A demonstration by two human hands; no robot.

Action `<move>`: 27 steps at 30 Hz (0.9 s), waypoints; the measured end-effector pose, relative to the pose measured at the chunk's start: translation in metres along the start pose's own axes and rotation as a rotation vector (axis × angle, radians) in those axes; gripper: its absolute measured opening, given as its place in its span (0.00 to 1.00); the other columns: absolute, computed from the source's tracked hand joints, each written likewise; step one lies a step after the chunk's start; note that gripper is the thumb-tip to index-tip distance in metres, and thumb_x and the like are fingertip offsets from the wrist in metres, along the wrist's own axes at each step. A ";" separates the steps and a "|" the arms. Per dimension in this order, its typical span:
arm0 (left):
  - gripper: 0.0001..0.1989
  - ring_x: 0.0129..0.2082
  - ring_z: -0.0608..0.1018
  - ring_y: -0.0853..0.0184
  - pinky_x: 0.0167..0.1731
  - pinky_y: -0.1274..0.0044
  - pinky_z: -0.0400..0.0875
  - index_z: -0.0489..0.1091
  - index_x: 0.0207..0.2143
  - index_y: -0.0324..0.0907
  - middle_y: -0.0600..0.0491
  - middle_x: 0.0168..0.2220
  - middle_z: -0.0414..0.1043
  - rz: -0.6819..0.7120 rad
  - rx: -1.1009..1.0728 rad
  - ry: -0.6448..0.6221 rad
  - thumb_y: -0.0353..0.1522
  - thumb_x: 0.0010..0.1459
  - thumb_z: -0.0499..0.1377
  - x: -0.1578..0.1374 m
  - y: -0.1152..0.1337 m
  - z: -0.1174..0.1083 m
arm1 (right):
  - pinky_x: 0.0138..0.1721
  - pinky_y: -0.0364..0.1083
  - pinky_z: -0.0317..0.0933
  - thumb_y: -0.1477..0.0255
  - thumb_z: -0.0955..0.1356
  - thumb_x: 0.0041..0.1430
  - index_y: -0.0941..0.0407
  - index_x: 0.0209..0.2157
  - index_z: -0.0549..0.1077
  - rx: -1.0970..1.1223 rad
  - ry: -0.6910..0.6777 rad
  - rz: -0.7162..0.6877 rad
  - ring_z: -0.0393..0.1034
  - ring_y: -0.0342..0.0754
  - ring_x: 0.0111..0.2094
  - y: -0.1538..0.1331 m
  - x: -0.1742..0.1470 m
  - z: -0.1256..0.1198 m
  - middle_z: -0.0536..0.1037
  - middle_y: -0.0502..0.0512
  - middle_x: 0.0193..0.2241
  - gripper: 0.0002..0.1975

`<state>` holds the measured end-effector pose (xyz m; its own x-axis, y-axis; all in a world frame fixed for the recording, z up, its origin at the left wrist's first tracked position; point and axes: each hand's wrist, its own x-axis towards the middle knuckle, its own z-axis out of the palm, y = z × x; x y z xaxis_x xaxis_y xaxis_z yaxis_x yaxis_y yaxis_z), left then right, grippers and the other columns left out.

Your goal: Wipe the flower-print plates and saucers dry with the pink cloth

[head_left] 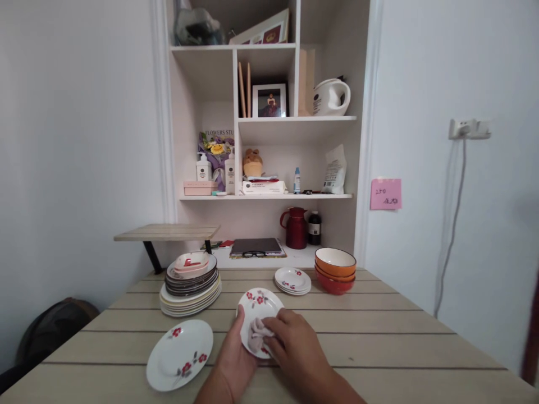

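A small white plate with red flowers [252,303] is held up, tilted toward me, in my left hand [238,350]. My left thumb lies along its left rim, and the other fingers are hidden behind it. My right hand [297,342] is closed on a crumpled pale cloth [256,334], which presses against the face of the plate. On the table to the left lies a larger oval plate [168,359] with the same flower pattern. Behind my hands sits a short stack of small flowered plates [290,279].
A tall stack of plates [191,303] with small dishes [191,262] on top stands at the back left, by a raised wooden shelf [168,231]. Stacked orange and red bowls [336,280] are at the back right. Behind the table [379,336], a laptop [256,246] and red jug [296,230] occupy the ledge.
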<state>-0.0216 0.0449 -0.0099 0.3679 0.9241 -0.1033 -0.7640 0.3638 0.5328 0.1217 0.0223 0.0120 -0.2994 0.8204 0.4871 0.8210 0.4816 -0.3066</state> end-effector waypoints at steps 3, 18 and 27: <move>0.26 0.42 0.79 0.55 0.46 0.65 0.68 0.67 0.54 0.37 0.42 0.43 0.78 -0.086 0.005 -0.063 0.43 0.58 0.58 0.002 -0.009 0.000 | 0.40 0.45 0.56 0.68 0.64 0.61 0.45 0.46 0.75 -0.035 0.043 0.033 0.68 0.49 0.40 0.003 0.004 -0.001 0.74 0.53 0.38 0.13; 0.29 0.45 0.79 0.55 0.47 0.63 0.69 0.60 0.60 0.38 0.41 0.45 0.78 0.168 -0.041 0.081 0.39 0.59 0.58 -0.004 0.008 0.008 | 0.38 0.46 0.56 0.67 0.61 0.63 0.48 0.47 0.76 -0.118 0.084 0.071 0.68 0.51 0.38 0.033 0.009 -0.008 0.74 0.56 0.35 0.15; 0.26 0.41 0.80 0.55 0.44 0.66 0.71 0.67 0.54 0.33 0.40 0.42 0.78 -0.038 -0.032 -0.022 0.41 0.59 0.58 0.001 -0.006 0.002 | 0.41 0.45 0.54 0.69 0.65 0.60 0.46 0.43 0.76 -0.050 0.018 -0.026 0.67 0.48 0.39 0.003 0.000 0.002 0.75 0.53 0.37 0.11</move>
<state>-0.0162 0.0432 -0.0117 0.4082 0.9070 -0.1037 -0.7659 0.4021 0.5017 0.1228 0.0245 0.0094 -0.3123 0.8020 0.5091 0.8364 0.4862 -0.2529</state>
